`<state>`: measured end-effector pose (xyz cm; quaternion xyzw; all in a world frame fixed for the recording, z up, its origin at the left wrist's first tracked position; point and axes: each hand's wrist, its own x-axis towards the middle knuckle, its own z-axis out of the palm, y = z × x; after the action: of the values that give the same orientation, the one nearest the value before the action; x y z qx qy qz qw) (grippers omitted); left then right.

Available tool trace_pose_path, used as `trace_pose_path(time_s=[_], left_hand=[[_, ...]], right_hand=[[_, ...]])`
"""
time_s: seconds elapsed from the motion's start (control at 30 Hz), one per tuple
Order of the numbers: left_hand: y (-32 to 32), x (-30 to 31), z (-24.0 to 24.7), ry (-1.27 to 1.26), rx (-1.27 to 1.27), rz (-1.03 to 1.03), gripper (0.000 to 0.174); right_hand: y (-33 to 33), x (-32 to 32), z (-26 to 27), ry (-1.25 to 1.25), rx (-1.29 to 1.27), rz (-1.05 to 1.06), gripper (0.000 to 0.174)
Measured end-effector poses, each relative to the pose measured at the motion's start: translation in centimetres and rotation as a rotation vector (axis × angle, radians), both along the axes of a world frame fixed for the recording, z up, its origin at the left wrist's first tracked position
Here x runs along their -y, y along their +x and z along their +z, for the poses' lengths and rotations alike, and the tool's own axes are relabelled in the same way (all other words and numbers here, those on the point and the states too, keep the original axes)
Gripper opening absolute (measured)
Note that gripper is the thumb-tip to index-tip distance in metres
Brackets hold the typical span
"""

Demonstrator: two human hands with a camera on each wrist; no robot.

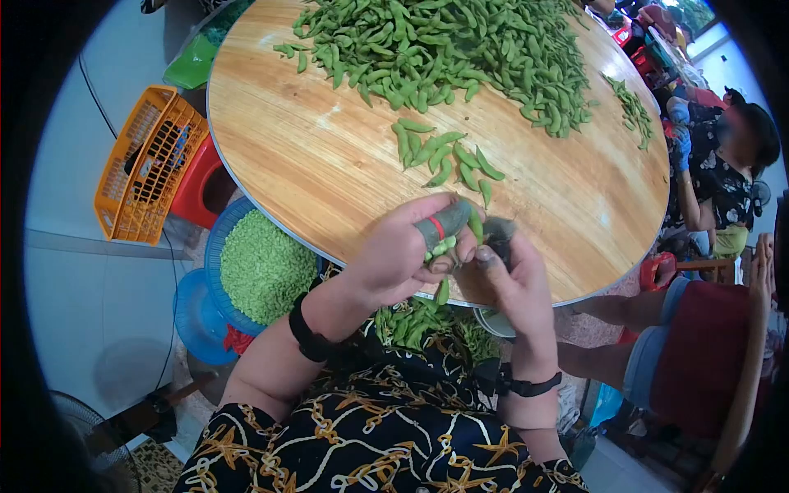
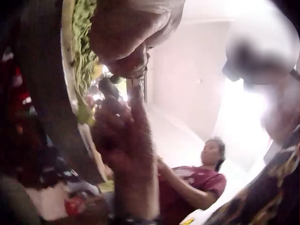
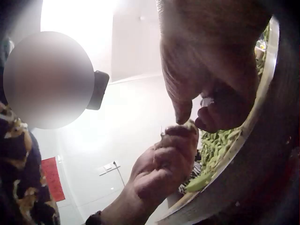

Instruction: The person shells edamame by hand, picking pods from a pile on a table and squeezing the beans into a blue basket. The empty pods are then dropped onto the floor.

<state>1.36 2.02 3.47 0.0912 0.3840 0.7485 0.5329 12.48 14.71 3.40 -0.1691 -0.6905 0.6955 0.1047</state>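
Note:
Over the near table edge, the left hand (image 1: 394,251) curls round several shelled green beans (image 1: 444,246) and grips a green pod (image 1: 475,222) at its fingertips. The right hand (image 1: 519,275) pinches the other side of that pod, its thumb close to the left thumb. Dark coverings show on fingers of both hands, with a red band on the left one. In the right wrist view the left hand (image 3: 164,164) is curled below the right hand (image 3: 215,61). A few loose pods (image 1: 440,156) lie on the table just beyond the hands.
A large pod pile (image 1: 460,49) covers the far part of the round wooden table (image 1: 288,140). A blue basket (image 1: 215,267) of shelled beans stands at lower left, near an orange crate (image 1: 115,185) and red stool (image 1: 197,187). More pods (image 1: 415,322) lie below the hands. People are at right.

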Motion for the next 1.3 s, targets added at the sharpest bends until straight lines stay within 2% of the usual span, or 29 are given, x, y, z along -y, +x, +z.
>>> trace_pose_path(time_s=[0.03,0.1,0.17,0.2,0.27,0.4,0.47,0.5,0.57,0.6,0.67,0.7,0.8,0.87,0.9,0.97,1.03,1.13,1.2,1.23,1.3], left_hand=[[0.2,0.2,0.1,0.07,0.108,-0.004,0.021],[0.3,0.5,-0.3,0.125,0.124,-0.005,0.018],[0.6,0.7,-0.6,-0.054,-0.208,0.082,0.016],[0.6,0.7,-0.8,-0.056,-0.208,0.084,0.016],[0.7,0.6,-1.2,-0.032,-0.216,0.222,0.016],[0.6,1.1,-1.3,-0.028,-0.181,0.236,0.017],[0.6,1.4,-0.8,-0.16,-0.404,0.203,0.018],[0.7,1.4,-0.8,-0.159,-0.404,0.205,0.018],[1.0,1.4,-0.7,-0.182,-0.651,0.244,0.014],[1.0,1.5,-1.0,-0.181,-0.651,0.244,0.014],[1.0,1.8,-1.7,0.023,-0.177,0.052,0.014],[1.0,1.8,-1.5,0.023,-0.175,0.054,0.014],[0.9,1.6,-1.2,0.049,-0.105,0.042,0.015],[1.2,1.2,-1.4,-0.174,-0.602,0.116,0.019],[1.4,1.0,-1.3,-0.169,-0.604,0.119,0.019],[1.6,0.7,-1.3,-0.281,-0.777,0.263,0.023],[1.5,0.8,-1.3,-0.318,-0.864,0.26,0.024],[1.3,0.9,-1.4,-0.246,-0.763,0.216,0.026],[1.0,0.9,-1.4,-0.246,-0.565,0.157,0.029],[1.1,0.9,-1.7,-0.246,-0.566,0.157,0.029],[1.3,0.6,-2.3,-0.233,-0.812,0.284,0.03]], right_hand=[[0.2,0.1,0.0,-0.03,0.085,0.056,0.013],[0.2,0.1,0.0,-0.038,0.079,0.098,0.012],[0.2,0.2,-0.3,-0.145,0.097,0.124,0.015],[0.3,0.3,-0.4,-0.146,0.097,0.126,0.015],[0.5,0.5,-0.5,-0.495,0.03,0.204,0.021],[0.6,0.9,0.1,-0.592,0.083,0.179,0.022],[0.4,0.8,-0.3,-0.612,0.065,0.209,0.02],[0.4,0.9,-0.5,-0.611,0.066,0.21,0.02],[0.3,1.1,-0.6,-0.59,0.064,0.211,0.019],[0.3,1.2,-0.4,-0.589,0.064,0.211,0.019],[0.4,1.6,0.0,-0.603,0.129,0.18,0.019],[0.4,1.7,0.0,-0.603,0.131,0.182,0.019],[0.4,1.9,-0.2,-0.47,0.06,0.177,0.015],[0.3,2.1,-0.6,-0.032,0.054,0.042,0.009],[0.2,2.1,-0.6,-0.026,0.052,0.044,0.009],[0.0,2.0,-0.6,0.25,0.099,-0.017,0.006],[-0.1,1.8,-1.3,0.29,0.05,-0.045,0.006],[-0.1,1.1,-1.3,0.151,0.074,-0.094,0.009],[-0.1,0.5,-0.8,-0.056,0.171,0.002,0.012],[-0.1,0.2,-0.5,-0.055,0.171,0.003,0.012],[-0.3,-0.3,0.2,0.076,0.179,-0.006,0.015]])
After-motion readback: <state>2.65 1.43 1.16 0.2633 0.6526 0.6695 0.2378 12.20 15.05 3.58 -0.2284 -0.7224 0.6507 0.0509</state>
